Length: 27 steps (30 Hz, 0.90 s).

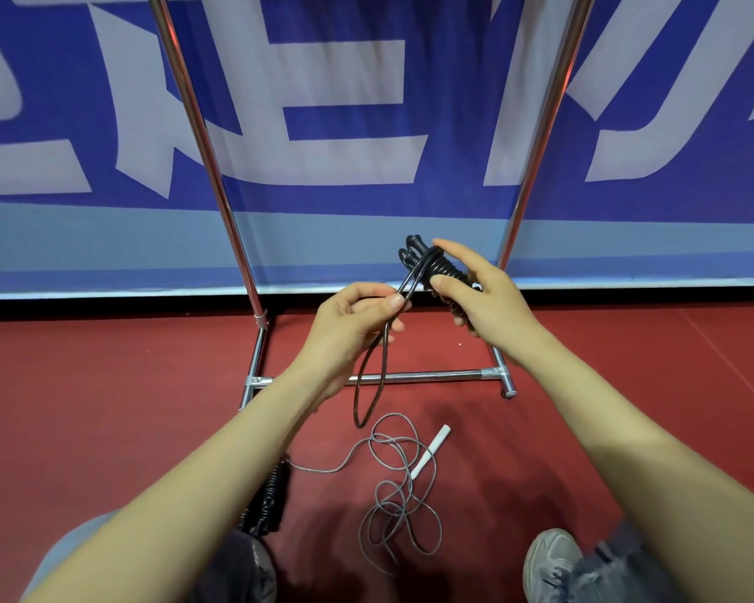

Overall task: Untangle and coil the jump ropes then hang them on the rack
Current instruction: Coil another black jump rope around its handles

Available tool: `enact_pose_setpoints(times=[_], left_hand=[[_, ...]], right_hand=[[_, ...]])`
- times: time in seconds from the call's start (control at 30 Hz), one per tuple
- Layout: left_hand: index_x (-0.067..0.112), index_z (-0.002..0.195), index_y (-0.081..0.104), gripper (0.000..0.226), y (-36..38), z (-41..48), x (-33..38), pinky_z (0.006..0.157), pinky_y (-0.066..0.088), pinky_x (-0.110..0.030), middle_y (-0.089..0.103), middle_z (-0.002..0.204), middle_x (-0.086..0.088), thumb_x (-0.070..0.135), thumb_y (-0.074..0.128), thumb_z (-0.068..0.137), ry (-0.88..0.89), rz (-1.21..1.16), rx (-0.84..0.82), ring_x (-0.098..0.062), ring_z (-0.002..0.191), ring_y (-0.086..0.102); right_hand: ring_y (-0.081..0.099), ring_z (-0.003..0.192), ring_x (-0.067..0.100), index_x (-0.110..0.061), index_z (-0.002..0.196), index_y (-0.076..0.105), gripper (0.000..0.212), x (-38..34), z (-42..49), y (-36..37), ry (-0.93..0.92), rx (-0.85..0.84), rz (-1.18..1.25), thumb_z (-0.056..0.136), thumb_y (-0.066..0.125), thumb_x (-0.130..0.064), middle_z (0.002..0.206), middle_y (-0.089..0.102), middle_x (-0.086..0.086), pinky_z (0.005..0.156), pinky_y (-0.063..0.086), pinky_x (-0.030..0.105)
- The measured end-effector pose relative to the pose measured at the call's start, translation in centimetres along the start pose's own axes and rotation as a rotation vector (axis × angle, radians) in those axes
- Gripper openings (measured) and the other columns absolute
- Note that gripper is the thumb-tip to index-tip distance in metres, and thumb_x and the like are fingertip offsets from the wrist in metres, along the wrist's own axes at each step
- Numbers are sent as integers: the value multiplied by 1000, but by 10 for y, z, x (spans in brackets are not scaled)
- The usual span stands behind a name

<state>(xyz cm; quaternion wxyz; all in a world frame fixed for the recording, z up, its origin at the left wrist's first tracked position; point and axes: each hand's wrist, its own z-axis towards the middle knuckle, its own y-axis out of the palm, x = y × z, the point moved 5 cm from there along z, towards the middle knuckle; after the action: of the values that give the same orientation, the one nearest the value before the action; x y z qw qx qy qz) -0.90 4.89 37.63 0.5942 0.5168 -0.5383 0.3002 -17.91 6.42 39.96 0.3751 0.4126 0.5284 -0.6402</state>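
Shoe (549,559): one in view, below the right hand, on the red floor (105,385).
Grey jump rope (403,493): one, below both hands, lying on the floor in loose tangled loops, not yet coiled; one white handle (432,450) shows.
Black ribbed piece (273,493): one, under the left forearm; the grey cord runs to it, but whether it is a handle or another rope cannot be told.
Left hand (353,317): thumb and curled fingers pinch the cord of the black jump rope (427,263), whose spare loop hangs below the hand.
Right hand (484,298): thumb on top and fingers curled under, holding the wound black bundle just beyond the left hand.
Step in hand: probably winding the last loop onto the bundle. It would help to keep the cord taut from the left hand, lay turns side by side, and keep the thumb on the bundle.
Rack (414,377): one, beyond the hands; two uprights and a floor bar show, and no ropes hang in view.
Banner (345,102): one, blue, behind the rack.
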Motion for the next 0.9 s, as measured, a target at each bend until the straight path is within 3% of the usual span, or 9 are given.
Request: enact_pose_setpoints(times=[0.13, 0.23, 0.37, 0.53, 0.63, 0.73, 0.8, 0.9], left_hand=[[10, 98, 54, 19, -2, 2, -3, 59, 52, -21, 74, 92, -9, 3, 66, 85, -51, 52, -84, -12, 62, 64], [10, 95, 52, 20, -4, 4, -10, 61, 52, -20, 75, 86, -8, 0, 66, 84, -83, 145, -112, -12, 62, 67], [9, 91, 53, 22, -11, 12, -10, 60, 48, -20, 72, 70, -7, 0, 70, 81, -28, 304, -128, -13, 62, 65], [15, 91, 58, 28, -16, 16, 0, 65, 46, -23, 69, 72, -4, -4, 73, 77, 83, 586, -222, -13, 64, 63], [15, 89, 54, 34, -22, 15, 0, 58, 45, -24, 64, 65, 3, -15, 67, 78, 71, 741, -325, -11, 56, 56], [14, 90, 54, 29, -22, 13, -2, 63, 47, -16, 68, 74, -8, -8, 70, 78, 43, 942, -374, -7, 59, 60], [15, 92, 55, 30, -21, 15, -3, 67, 48, -14, 70, 80, -11, -1, 76, 76, 34, 988, -375, -6, 63, 60], [14, 91, 56, 29, -24, 19, -5, 73, 51, -23, 72, 78, -8, -3, 74, 77, 17, 916, -303, -5, 64, 63]], right_hand=[[50, 56, 12, -44, 129, 53, 43, 0, -2, -11, 24, 46, 29, 91, 60, -24, 77, 58, 0, 43, 38, 12], [50, 55, 15, -46, 128, 54, 44, -2, -5, -13, 22, 6, 64, 91, 61, -23, 75, 59, -4, 43, 37, 18], [51, 53, 19, -43, 128, 55, 43, -12, -13, -6, -30, -178, 155, 93, 59, -17, 63, 53, -13, 42, 31, 23], [46, 50, 17, -41, 124, 59, 42, -17, -26, 6, -33, -507, 182, 86, 62, -24, 78, 52, 7, 41, 30, 22], [47, 53, 19, -41, 125, 58, 40, -13, -35, 15, -4, -708, 77, 88, 62, -25, 78, 57, 2, 44, 33, 23], [48, 51, 13, -36, 129, 51, 41, -8, -44, 24, 67, -846, -142, 93, 62, -18, 83, 53, 9, 38, 35, 20], [47, 47, 10, -33, 131, 46, 43, -1, -48, 33, 111, -868, -275, 94, 60, -17, 85, 52, 10, 37, 35, 18], [48, 49, 14, -24, 133, 30, 52, 13, -43, 44, 147, -811, -408, 91, 62, -23, 84, 53, 9, 43, 39, 26]])
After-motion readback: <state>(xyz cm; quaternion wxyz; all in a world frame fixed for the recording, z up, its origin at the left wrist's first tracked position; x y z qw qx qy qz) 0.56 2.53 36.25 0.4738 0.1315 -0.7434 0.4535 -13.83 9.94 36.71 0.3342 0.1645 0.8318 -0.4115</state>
